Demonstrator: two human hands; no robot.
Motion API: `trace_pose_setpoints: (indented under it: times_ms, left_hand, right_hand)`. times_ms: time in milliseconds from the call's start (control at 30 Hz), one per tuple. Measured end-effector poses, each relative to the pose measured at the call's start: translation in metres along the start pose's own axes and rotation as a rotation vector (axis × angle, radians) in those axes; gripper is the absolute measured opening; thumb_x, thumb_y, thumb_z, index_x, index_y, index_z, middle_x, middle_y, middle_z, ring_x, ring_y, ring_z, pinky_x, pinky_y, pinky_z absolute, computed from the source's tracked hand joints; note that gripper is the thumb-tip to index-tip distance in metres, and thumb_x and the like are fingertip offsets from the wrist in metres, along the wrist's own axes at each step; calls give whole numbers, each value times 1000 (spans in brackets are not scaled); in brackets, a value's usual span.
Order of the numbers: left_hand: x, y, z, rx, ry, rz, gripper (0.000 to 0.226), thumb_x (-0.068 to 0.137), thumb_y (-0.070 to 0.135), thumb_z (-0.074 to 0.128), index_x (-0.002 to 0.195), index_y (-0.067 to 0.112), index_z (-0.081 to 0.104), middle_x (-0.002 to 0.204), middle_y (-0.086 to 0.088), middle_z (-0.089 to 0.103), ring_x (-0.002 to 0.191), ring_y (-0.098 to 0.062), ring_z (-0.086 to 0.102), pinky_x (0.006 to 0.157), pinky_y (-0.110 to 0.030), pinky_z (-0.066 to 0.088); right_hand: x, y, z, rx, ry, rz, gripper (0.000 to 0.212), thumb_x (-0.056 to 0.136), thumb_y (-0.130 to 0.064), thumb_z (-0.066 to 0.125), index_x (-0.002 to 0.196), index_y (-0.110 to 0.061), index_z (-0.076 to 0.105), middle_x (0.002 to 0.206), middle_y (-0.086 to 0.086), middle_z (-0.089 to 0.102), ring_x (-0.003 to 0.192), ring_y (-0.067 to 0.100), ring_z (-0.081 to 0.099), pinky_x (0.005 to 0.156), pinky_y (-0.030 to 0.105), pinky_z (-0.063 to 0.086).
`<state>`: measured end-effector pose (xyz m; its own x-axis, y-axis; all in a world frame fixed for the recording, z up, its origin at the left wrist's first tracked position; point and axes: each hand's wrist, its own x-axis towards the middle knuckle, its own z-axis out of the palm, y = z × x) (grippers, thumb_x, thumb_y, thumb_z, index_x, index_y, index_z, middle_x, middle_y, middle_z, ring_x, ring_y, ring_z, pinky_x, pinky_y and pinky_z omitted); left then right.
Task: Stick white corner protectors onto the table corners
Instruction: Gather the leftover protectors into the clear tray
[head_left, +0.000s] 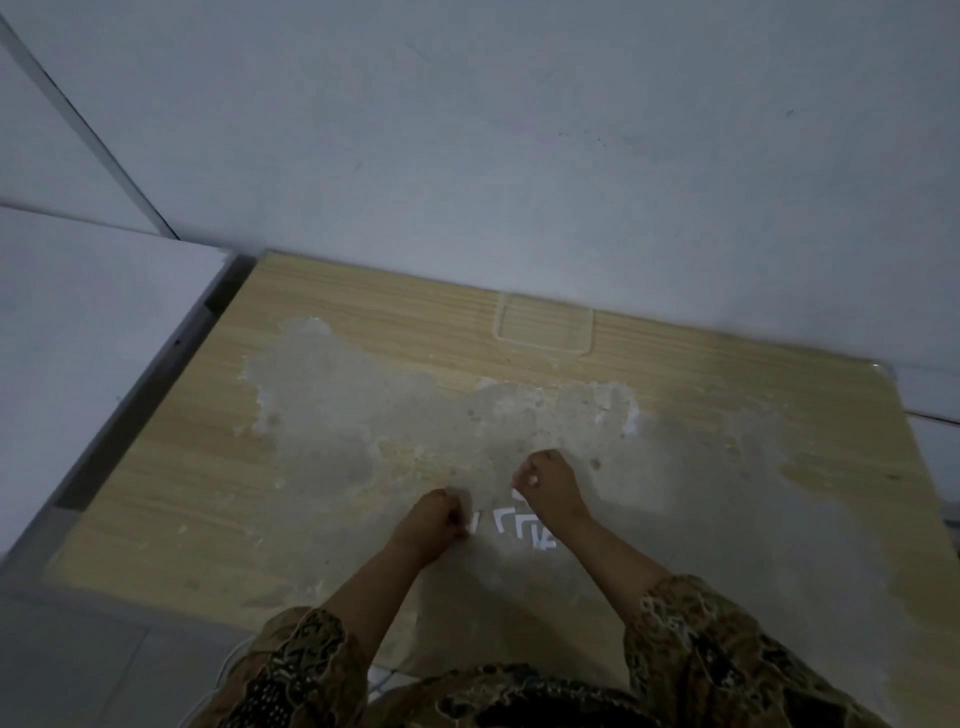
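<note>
both hands hovered low over the worktop (218, 467), just above a small cluster of white corner protectors (519, 525) lying near its middle. the left hand (436, 525) was curled beside the leftmost piece, though whether it pinched anything i could not tell; the right hand (545, 483) was curled with something white at its fingertips, probably a protector or its backing. the step looked best done by peeling cleanly, keeping the adhesive off the flaky worn patch (363, 415). the far corners by the wall (519, 156) looked tight; the near edge offered room.
</note>
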<state>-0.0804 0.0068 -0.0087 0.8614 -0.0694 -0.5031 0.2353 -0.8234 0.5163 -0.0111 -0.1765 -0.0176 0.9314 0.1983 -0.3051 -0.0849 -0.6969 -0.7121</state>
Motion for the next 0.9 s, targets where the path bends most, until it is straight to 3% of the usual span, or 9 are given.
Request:
trace_pose_setpoints:
  times_ms: [133, 200, 267, 333, 433, 567, 600, 767, 900]
  left_hand:
    - [-3, 0, -3, -16, 68, 24, 16, 81, 20, 67, 84, 11, 55, 90, -5, 42, 96, -30, 51, 70, -25, 29]
    - [-2, 4, -3, -33, 111, 18, 15, 82, 19, 65, 86, 10, 53, 94, -9, 44, 95, -31, 51, 71, -25, 31]
    - [-1, 5, -2, -22, 128, 14, 23, 83, 19, 64, 97, 2, 58, 105, -15, 49, 98, -32, 51, 78, -29, 36]
    - [0, 5, -1, 3, 116, 9, 29, 84, 20, 64, 103, -1, 58, 110, -16, 49, 100, -32, 50, 83, -31, 38]
    - [1, 5, -1, 16, 53, 25, 23, 84, 17, 63, 98, -1, 59, 109, -17, 51, 102, -32, 50, 81, -30, 36]
    - [-2, 11, 0, -17, 35, 60, 6, 86, 6, 56, 81, 6, 60, 98, -14, 52, 88, -24, 50, 69, -17, 30]
    - [-3, 12, 1, -45, 38, 60, 15, 87, 3, 54, 74, 11, 55, 94, -13, 50, 79, -18, 46, 65, -13, 27]
    - [2, 3, 0, -180, 114, 25, 10, 90, 9, 56, 80, 8, 55, 77, -1, 44, 80, -18, 40, 67, -20, 24]
    - [10, -7, -9, -511, 254, -121, 15, 92, 15, 59, 83, 3, 64, 79, -4, 57, 75, -16, 51, 69, -23, 36]
  right_hand:
    - [-2, 10, 4, -132, -26, -88, 19, 83, 9, 57, 69, -3, 60, 83, 5, 48, 75, 19, 49, 74, 26, 40]
    - [-3, 13, 3, -81, 21, -70, 15, 78, 11, 62, 67, 0, 63, 79, 11, 55, 75, 25, 55, 73, 26, 42]
    - [-5, 14, -1, -14, 60, -25, 14, 76, 12, 65, 65, 4, 65, 73, 18, 61, 69, 14, 60, 71, 21, 46]
    - [-8, 13, -6, 81, 94, -8, 12, 76, 11, 67, 64, 7, 64, 69, 21, 64, 60, -3, 58, 63, 6, 43]
    - [-10, 12, -12, 139, 31, -1, 4, 76, 3, 74, 73, 3, 71, 72, 13, 69, 61, -10, 59, 61, 1, 43]
    - [-14, 4, -9, 82, -143, -36, 2, 71, 4, 75, 71, 3, 73, 69, 12, 69, 58, -1, 61, 61, 7, 46]
    - [-15, 0, -6, 31, -159, -62, 3, 70, 3, 75, 70, 4, 73, 71, 15, 69, 58, 1, 59, 61, 6, 44]
    - [-14, -10, 11, -241, -225, -148, 18, 75, 1, 62, 60, -8, 63, 84, 20, 64, 83, 29, 61, 70, 23, 40]
    - [-14, -14, 12, -290, -283, -150, 13, 80, -3, 59, 70, -10, 56, 86, 14, 62, 79, 32, 62, 65, 36, 50]
